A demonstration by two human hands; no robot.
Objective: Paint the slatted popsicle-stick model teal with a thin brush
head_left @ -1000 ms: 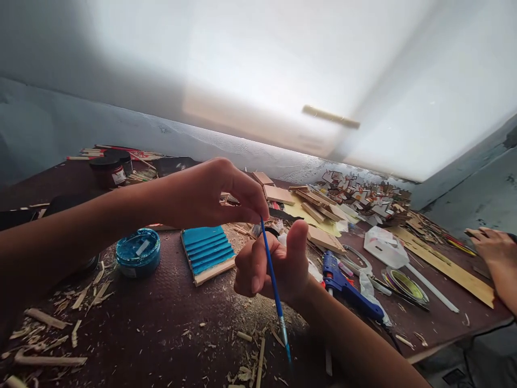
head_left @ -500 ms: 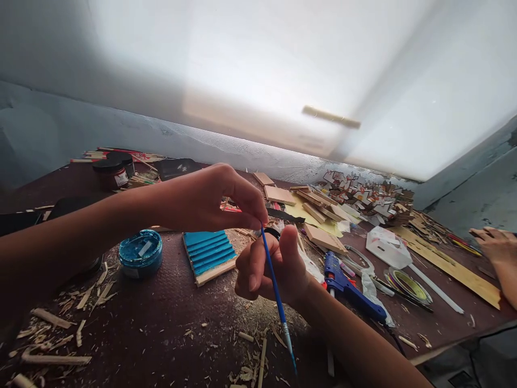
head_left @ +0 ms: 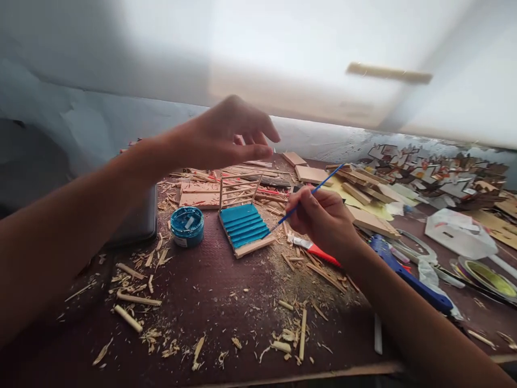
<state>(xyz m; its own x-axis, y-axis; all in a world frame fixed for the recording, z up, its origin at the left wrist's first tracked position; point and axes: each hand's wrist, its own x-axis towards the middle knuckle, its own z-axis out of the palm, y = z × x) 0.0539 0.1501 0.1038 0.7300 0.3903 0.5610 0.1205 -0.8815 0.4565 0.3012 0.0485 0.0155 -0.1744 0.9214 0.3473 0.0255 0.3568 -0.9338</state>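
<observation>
Brown table (head_left: 226,285), shavings (head_left: 151,337) scattered. My right hand (head_left: 325,215) pinches the brush (head_left: 328,178), tip at the near right of the panel (head_left: 238,215). My left hand (head_left: 232,134) is empty, fingers apart, raised. Panel's mid-table, right of the pot (head_left: 187,237). Ridges (head_left: 244,231) look about covered in blue; near strip (head_left: 254,248) bare.

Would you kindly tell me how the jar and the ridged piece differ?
The jar is round, while the ridged piece is straight-sided. The jar is open-topped; the piece has parallel ridges and a bare wooden front edge. The brush points its tip at the piece, not the jar. Both show blue and rest on the table.
</observation>
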